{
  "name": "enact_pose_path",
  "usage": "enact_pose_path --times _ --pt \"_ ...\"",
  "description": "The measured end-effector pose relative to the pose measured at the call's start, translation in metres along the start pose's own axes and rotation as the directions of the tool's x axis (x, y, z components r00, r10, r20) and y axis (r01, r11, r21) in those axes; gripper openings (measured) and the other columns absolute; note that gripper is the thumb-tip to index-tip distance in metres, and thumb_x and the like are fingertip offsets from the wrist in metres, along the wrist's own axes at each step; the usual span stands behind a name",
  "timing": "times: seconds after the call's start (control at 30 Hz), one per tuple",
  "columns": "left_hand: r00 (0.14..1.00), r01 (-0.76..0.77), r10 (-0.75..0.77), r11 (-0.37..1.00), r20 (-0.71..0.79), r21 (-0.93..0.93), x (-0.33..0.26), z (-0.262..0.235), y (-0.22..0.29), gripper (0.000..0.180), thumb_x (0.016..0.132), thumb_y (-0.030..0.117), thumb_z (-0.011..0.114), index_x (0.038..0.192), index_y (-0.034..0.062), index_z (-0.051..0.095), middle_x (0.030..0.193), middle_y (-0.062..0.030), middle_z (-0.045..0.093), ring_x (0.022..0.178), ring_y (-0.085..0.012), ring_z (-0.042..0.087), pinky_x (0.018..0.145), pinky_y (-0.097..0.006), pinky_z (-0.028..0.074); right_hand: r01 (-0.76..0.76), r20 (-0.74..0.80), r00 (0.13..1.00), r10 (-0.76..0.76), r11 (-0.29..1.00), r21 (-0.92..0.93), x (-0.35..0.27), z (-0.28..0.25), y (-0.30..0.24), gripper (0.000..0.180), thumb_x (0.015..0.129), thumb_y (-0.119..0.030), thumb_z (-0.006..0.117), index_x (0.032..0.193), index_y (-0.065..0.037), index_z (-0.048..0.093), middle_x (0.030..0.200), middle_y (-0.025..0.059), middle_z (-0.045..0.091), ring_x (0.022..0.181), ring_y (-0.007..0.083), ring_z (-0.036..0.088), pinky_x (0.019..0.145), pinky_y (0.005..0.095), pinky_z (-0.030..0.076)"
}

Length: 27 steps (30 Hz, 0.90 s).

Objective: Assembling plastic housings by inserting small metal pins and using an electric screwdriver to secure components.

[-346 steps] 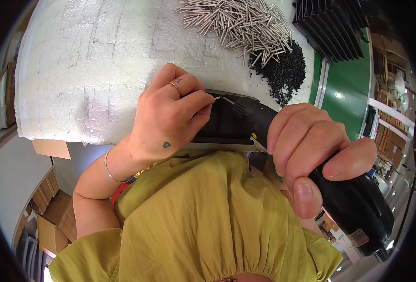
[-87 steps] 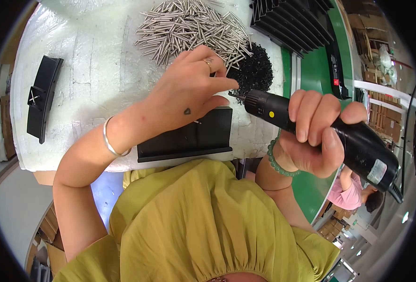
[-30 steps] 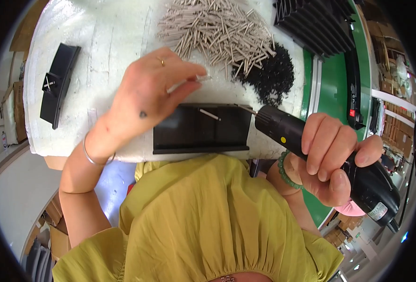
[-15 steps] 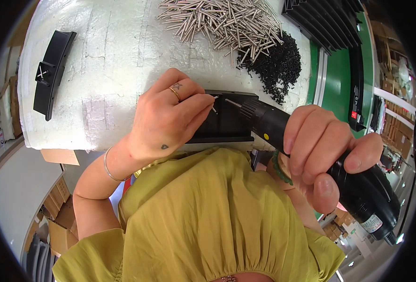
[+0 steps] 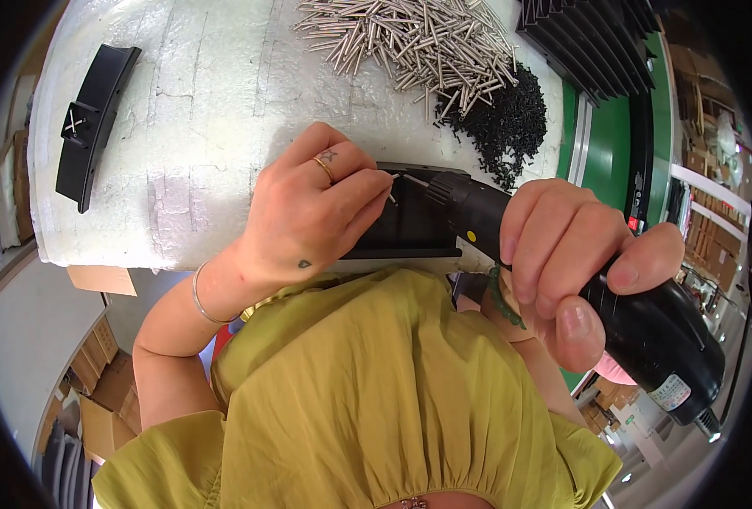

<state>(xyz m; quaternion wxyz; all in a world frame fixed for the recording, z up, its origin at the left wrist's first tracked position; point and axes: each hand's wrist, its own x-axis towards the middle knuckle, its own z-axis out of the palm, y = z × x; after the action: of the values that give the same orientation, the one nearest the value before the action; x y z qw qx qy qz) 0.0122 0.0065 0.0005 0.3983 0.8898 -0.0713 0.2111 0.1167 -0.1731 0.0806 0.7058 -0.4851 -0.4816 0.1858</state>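
Note:
My right hand (image 5: 563,254) grips a black electric screwdriver (image 5: 639,331), its bit pointing left onto a black plastic part (image 5: 410,229) at the near edge of the white table (image 5: 215,102). My left hand (image 5: 308,212) rests on that part, thumb and forefinger pinching a small screw (image 5: 392,188) at the bit's tip. Most of the part is hidden under my left hand and the tool.
A heap of silver metal pins (image 5: 410,42) and a pile of small black screws (image 5: 499,119) lie at the table's far side. Another black plastic part (image 5: 96,119) lies at the left. Stacked black parts (image 5: 588,34) sit far right beside a green surface (image 5: 605,144).
One second ago my left hand was lifted near the pins with the part uncovered; now it sits on the part holding a screw, and the screwdriver has moved up close to it.

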Motion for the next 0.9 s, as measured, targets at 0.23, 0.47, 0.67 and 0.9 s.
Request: enact_pose_path --times 0.23,0.47,0.67,0.9 --pt "1.000 -0.012 0.012 0.999 -0.005 0.051 -0.002 0.001 -0.003 0.016 0.066 0.005 0.073 0.079 0.0098 0.065 0.077 0.0009 0.058 0.075 -0.0209 0.056 0.057 -0.031 0.050 -0.008 -0.015 1.000 0.008 0.999 -0.036 0.003 0.007 0.000 0.035 0.078 -0.007 0.058 0.107 -0.017 0.041 0.065 -0.0043 0.053 0.051 0.0092 0.050 0.054 0.0252 0.043" --pt "0.999 -0.019 0.020 0.999 -0.027 0.039 -0.002 0.003 -0.005 0.016 0.063 0.004 0.072 0.074 0.0103 0.062 0.075 0.0015 0.056 0.073 -0.0193 0.055 0.056 -0.030 0.050 -0.009 0.006 1.000 0.009 0.998 -0.067 0.007 0.009 0.001 0.031 0.078 -0.007 0.060 0.099 -0.017 0.039 0.063 -0.0044 0.054 0.050 0.0087 0.050 0.051 0.0260 0.044" --pt "0.999 -0.008 0.010 0.999 -0.048 0.042 -0.005 0.004 -0.005 0.015 0.063 0.004 0.071 0.073 0.0104 0.062 0.074 0.0020 0.057 0.072 -0.0187 0.055 0.055 -0.030 0.050 -0.025 0.066 0.997 0.031 0.996 -0.089 0.013 0.011 0.004 0.031 0.078 -0.007 0.062 0.093 -0.017 0.037 0.062 -0.0042 0.053 0.048 0.0093 0.049 0.050 0.0256 0.043" --pt "0.999 0.000 0.001 1.000 -0.045 0.020 -0.003 0.005 -0.004 0.014 0.064 0.004 0.071 0.072 0.0106 0.062 0.073 0.0018 0.057 0.073 -0.0186 0.055 0.056 -0.030 0.050 -0.047 0.103 0.993 0.057 0.994 -0.096 0.020 0.012 0.005 0.033 0.078 -0.005 0.060 0.096 -0.015 0.036 0.062 -0.0025 0.052 0.047 0.0097 0.049 0.047 0.0264 0.042"
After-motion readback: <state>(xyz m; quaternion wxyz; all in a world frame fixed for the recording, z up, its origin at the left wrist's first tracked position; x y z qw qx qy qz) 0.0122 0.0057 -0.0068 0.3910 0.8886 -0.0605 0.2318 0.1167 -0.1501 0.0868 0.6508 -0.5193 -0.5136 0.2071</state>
